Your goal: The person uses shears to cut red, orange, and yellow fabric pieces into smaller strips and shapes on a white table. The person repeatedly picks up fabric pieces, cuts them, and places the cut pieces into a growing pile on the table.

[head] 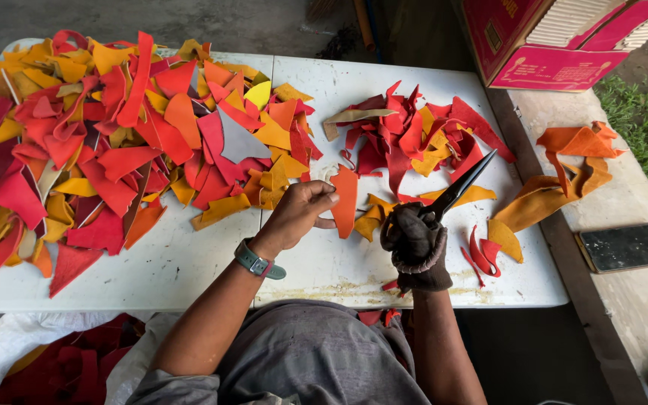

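My left hand (298, 214), with a green watch on its wrist, pinches the lower end of an orange leather strip (346, 196) that lies upright on the white table (189, 262). My right hand (416, 241) wears a dark knitted glove and grips black scissors (463, 184) whose blades point up and to the right, over red and yellow scraps. The two hands are a short way apart, near the table's front edge.
A big heap of red, orange and yellow leather scraps (99, 142) covers the table's left half. A smaller red pile (414, 135) lies behind the scissors. Orange pieces (564, 176) and a dark phone (628, 247) rest on the concrete ledge at right. A pink cardboard box (549, 45) stands behind.
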